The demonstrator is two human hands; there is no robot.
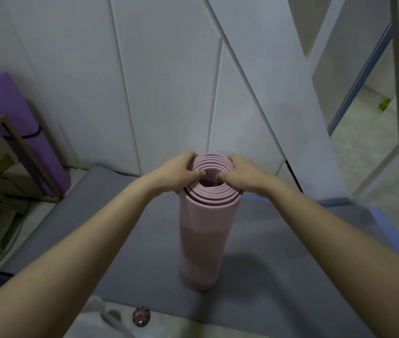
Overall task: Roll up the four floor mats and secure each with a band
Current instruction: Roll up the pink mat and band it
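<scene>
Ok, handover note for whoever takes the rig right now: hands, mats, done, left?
Hands: left hand has a grip on the top rim of the pink mat, thumb in the core; right hand the same on the opposite side.
The pink mat is rolled and stands upright on the grey mat, with no band visible on it.
The purple mat is rolled with a black band round it, at the wall on the left.
The grey mat lies flat; a blue mat shows along its right edge, also flat.
Done: purple. Left: band the pink, then roll and band grey and blue.
</scene>
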